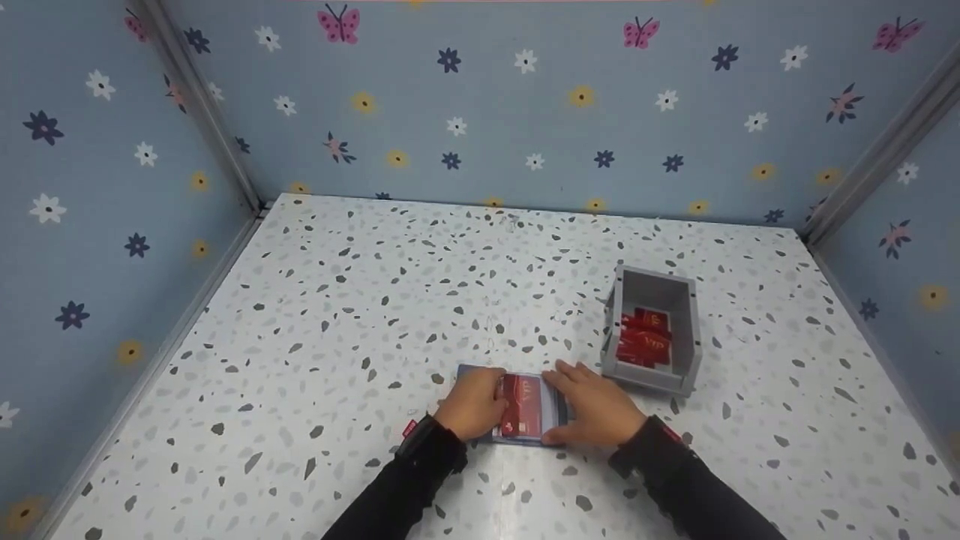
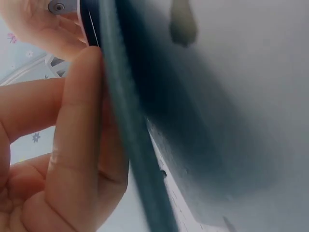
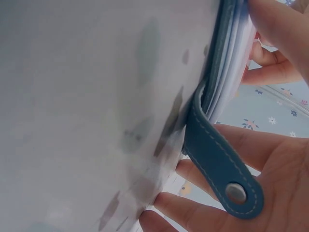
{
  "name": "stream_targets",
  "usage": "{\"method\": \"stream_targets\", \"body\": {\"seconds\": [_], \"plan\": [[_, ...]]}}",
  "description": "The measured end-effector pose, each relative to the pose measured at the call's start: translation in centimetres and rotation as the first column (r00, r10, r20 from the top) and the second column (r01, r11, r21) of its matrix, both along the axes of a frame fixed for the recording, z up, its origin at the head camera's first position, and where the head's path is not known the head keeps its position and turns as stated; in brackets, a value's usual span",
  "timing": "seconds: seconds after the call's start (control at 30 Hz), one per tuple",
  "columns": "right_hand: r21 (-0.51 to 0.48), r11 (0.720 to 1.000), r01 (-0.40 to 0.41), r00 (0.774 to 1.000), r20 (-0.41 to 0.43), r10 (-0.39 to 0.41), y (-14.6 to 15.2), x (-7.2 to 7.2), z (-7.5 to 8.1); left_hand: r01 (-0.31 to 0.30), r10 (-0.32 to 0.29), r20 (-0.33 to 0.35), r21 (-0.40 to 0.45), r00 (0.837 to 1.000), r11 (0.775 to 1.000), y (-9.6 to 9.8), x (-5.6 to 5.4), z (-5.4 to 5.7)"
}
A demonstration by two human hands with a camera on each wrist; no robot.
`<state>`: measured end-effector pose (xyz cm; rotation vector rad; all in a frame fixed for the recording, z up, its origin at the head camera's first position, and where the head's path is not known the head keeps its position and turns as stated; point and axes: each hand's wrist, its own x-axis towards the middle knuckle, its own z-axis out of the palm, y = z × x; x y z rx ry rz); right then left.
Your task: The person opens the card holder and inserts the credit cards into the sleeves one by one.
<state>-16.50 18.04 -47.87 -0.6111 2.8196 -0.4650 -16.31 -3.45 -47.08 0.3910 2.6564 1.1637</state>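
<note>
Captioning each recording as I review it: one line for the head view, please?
Left hand and right hand on a blue card holder with a red VIP card, grey bin nearby.

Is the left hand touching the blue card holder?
Touching: the left wrist view shows a fingertip of the left hand against the edge of the blue card holder.

From here I see a pale-blue back wall (image 1: 495, 82) printed with flowers (image 1: 449, 60) and pink butterflies (image 1: 340, 25), matching side walls (image 1: 82, 232) flanking it. Grey metal posts (image 1: 206, 112) line both corners; a white, grey-flecked tabletop (image 1: 337, 315) spreads between.
</note>
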Motion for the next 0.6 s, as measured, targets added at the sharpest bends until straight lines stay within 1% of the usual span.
{"method": "stream_targets", "body": {"seconds": [0.1, 0.33, 0.43, 0.6], "plan": [[0.001, 1.000, 0.003, 1.000, 0.007, -0.003, 0.0, 0.0, 0.0, 0.010, -0.010, -0.002, 0.003, 1.000, 1.000, 0.3, 0.0, 0.0], [-0.028, 0.999, -0.018, 1.000, 0.006, 0.019, 0.2, 0.0, 0.1, 0.049, -0.049, -0.030, -0.001, 0.998, 0.999, 0.8, 0.1, 0.1], [-0.027, 0.999, -0.021, 1.000, 0.009, 0.022, 0.2, 0.0, 0.1, 0.044, -0.044, -0.032, -0.012, 0.999, 0.999, 1.0, 0.4, 0.3], [-0.028, 0.999, -0.016, 1.000, 0.020, 0.017, 0.2, 0.0, 0.2, 0.033, -0.036, -0.064, -0.040, 0.997, 0.999, 1.2, 0.8, 0.6]]}}
